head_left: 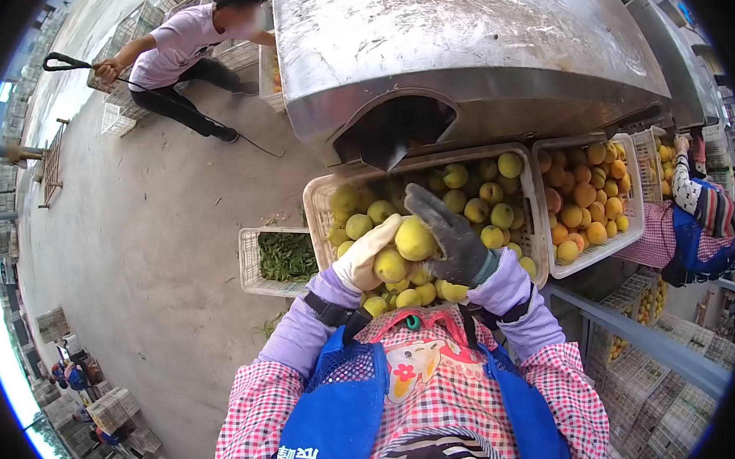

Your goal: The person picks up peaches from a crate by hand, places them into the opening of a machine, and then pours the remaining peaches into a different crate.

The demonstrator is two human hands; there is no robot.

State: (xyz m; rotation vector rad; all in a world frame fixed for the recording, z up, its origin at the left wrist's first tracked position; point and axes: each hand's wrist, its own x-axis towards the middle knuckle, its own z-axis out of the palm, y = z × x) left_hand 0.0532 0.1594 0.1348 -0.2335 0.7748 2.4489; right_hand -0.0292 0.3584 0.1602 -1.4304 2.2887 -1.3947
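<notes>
Bright, flat daylight, pretty even all over. Soft shadows only, darkest inside the chute opening (403, 130). Mild sheen on the metal hood (474, 38). Heavy fisheye warp, black vignette round the rim, blown-out white strip far left. Centre sharp, edges kinda smeary.

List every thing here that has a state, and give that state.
left hand, gloved, closed around yellow fruit
right hand, gloved, against second fruit, grip unclear
near crate, heaped full
orange-fruit crate, nearly full
small crate, partly filled with green leaves
chute, open
</notes>
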